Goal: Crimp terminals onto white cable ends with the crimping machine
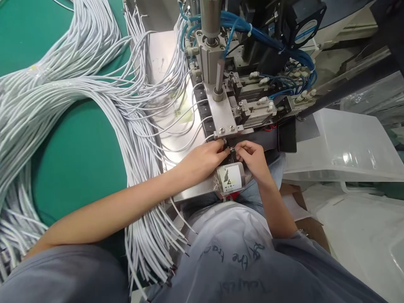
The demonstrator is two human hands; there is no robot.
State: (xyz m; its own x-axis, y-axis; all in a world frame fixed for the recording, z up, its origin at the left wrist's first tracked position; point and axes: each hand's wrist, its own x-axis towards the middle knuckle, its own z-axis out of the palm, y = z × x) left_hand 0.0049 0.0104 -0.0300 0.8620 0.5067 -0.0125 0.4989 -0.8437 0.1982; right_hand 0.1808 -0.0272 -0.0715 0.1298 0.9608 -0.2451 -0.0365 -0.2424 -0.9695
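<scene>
Our left hand [205, 159] pinches a white wire [206, 138] end | our right hand [252, 156] nips a small metal piece [232, 149], fingertips meeting near the press [217, 84] base, likely for steadiness | wire bundle [63, 97] fanned left, within reach

Two hands, one machine, and more wires than I can count.
My left hand [203, 158] and right hand [252, 158] make two. There is one tiny silvery metal part [232, 149], one grey steel press machine [211, 50], one black square fan [304, 21], one round canister with a yellow warning label [230, 179] and one green mat [78, 160]. The thin white wires [63, 92] are too many to count.
</scene>
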